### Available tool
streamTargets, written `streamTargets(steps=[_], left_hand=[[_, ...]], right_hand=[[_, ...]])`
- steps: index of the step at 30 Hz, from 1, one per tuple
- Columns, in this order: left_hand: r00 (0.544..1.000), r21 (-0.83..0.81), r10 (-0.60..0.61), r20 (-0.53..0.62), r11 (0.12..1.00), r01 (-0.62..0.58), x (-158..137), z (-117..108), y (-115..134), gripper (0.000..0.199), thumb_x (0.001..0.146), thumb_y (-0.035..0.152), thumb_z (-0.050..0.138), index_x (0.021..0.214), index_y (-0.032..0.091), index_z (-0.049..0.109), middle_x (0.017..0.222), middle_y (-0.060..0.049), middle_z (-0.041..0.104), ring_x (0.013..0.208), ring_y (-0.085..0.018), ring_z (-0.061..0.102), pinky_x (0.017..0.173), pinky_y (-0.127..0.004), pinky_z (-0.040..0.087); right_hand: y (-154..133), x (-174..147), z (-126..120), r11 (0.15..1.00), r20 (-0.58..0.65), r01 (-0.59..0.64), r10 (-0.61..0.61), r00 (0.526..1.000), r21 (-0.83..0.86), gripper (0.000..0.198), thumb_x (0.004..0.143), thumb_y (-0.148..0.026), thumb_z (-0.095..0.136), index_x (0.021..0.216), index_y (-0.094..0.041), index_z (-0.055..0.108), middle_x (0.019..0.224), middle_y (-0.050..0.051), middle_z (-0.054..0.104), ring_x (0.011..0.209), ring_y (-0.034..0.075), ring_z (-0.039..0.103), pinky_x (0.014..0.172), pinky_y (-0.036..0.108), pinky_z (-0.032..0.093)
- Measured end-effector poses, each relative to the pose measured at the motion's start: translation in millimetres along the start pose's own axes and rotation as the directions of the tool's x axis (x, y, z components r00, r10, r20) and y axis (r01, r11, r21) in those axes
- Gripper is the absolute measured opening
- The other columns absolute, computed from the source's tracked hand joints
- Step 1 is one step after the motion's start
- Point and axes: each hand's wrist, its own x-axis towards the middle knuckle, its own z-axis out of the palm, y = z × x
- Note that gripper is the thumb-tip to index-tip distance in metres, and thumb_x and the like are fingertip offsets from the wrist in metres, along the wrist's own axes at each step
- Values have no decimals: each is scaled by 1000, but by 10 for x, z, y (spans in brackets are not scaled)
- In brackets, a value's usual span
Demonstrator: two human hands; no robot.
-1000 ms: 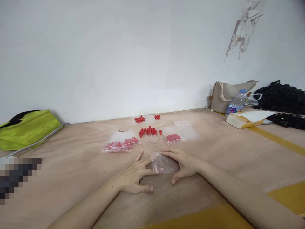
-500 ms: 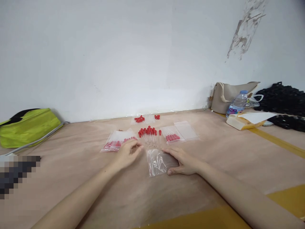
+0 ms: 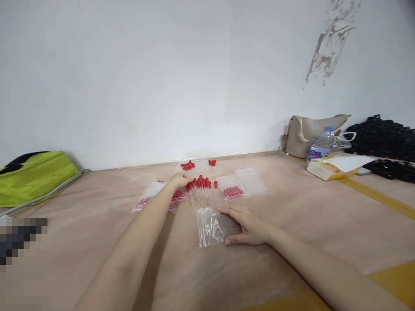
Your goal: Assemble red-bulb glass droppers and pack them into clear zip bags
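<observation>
My left hand (image 3: pixel 179 179) reaches to the left end of a fanned pile of glass droppers (image 3: pixel 201 186) with red rubber bulbs. Its fingertips are at the bulbs, partly hidden, so a grip on one cannot be made out. A single dropper (image 3: pixel 215 185) lies just right of the pile. My right hand (image 3: pixel 246 225) rests on the right side of a clear zip bag (image 3: pixel 210 231), thumb and fingers spread; the bag lies flat, with no droppers visible in it. To the right, another zip bag (image 3: pixel 233 190) holds several red-bulbed droppers. Filled bags (image 3: pixel 145 199) lie partly behind my left forearm.
Loose red bulbs (image 3: pixel 188 165) lie on clear plastic near the wall, with a smaller group (image 3: pixel 212 163) beside them. A flat bag (image 3: pixel 251 181) is at right. Farther right stand a water bottle (image 3: pixel 320 144), a beige bag (image 3: pixel 300 136) and a tissue pack (image 3: pixel 324 167). A lime-green bag (image 3: pixel 39 177) sits left.
My left hand has moved forward from beside the filled bags to the bulbs at the pile's left end. My right hand stays on the clear bag. The view has shifted slightly.
</observation>
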Motion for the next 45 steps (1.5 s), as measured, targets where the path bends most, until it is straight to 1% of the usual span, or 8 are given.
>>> streamTargets(steps=[8, 15, 20, 25, 31, 36, 40, 45], left_hand=[[987, -200, 74, -145, 974, -102, -34, -65, 156, 28, 62, 37, 63, 49, 16, 49, 46, 1, 51, 50, -14, 51, 50, -23, 38], [918, -445, 191, -349, 828, -342, -757, -328, -84, 27, 79, 42, 45, 90, 18, 44, 75, 0, 60, 62, -10, 55, 60, -22, 44], [931, -791, 68, -359, 507, -342, -1356, -223, -487, 39, 67, 44, 64, 91, 20, 45, 67, 4, 58, 56, -8, 53, 56, -21, 44], [959, -877, -37, -282, 415, -241, -1528, -68, -565, 44, 60, 42, 71, 87, 17, 47, 67, 3, 60, 57, -9, 56, 56, -20, 45], [983, -893, 30, -182, 412, -178, -1594, 32, -437, 41, 63, 41, 69, 85, 17, 44, 70, 2, 62, 60, -10, 59, 60, -23, 48], [981, -896, 193, 21, 438, -67, -1716, 126, -361, 33, 70, 36, 66, 86, 18, 42, 80, -1, 65, 75, -14, 63, 75, -30, 48], [912, -784, 371, 174, 612, -100, -1793, 189, -283, 27, 74, 33, 63, 88, 17, 47, 89, -5, 66, 84, -16, 62, 80, -31, 46], [894, -414, 420, 160, 850, -325, -1799, 219, -220, 25, 73, 34, 62, 91, 17, 62, 69, -1, 65, 63, -14, 58, 59, -24, 44]], right_hand=[[-9, 1, -5, 1000, -6, 2, -2, 1000, -15, 82, 63, -61, 60, 130, -21, 35, 129, 11, 42, 116, 27, 39, 96, 41, 32], [22, -2, 24, 1000, 1, -5, 5, 1000, 2, 80, 64, -60, 60, 130, -23, 35, 129, 10, 41, 116, 27, 38, 96, 42, 32], [39, -3, 40, 1000, -12, -11, 11, 1000, 2, 81, 63, -60, 61, 130, -24, 36, 129, 10, 41, 116, 28, 38, 95, 44, 32], [42, -4, 48, 1000, -31, 3, -3, 999, 3, 80, 63, -59, 61, 130, -24, 36, 129, 10, 42, 116, 28, 38, 96, 44, 31], [20, -6, 30, 1000, -4, -23, 23, 1000, 3, 80, 63, -60, 61, 130, -24, 35, 131, 9, 40, 118, 28, 37, 96, 44, 31], [10, -2, 29, 1000, -10, -10, 10, 1000, -6, 81, 63, -60, 61, 130, -22, 36, 129, 10, 42, 116, 28, 38, 96, 43, 32], [30, 2, 47, 1000, -22, -6, 6, 1000, -10, 80, 63, -60, 61, 129, -23, 36, 128, 10, 42, 116, 28, 38, 95, 43, 32], [23, 2, 36, 1000, -15, -10, 10, 1000, -2, 79, 63, -60, 60, 129, -22, 37, 128, 10, 42, 116, 27, 38, 95, 42, 32]])
